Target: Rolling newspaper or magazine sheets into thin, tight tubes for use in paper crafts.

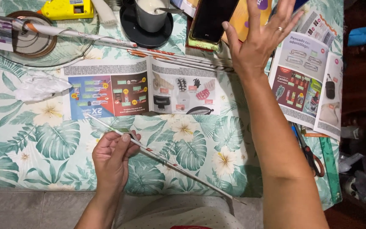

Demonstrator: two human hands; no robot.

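My left hand (112, 157) grips a thin rolled paper stick (162, 160) with closed fingers. My right hand (257, 40) is open, fingers spread, above the desk (56, 148) near more paper sticks (170, 57).

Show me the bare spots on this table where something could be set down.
Free: cloth between the flyer strip and the near edge, right of the left hand; also the near left corner below the wad. Crowded: far edge with cup, phone, rolled tubes; right edge with scissors.
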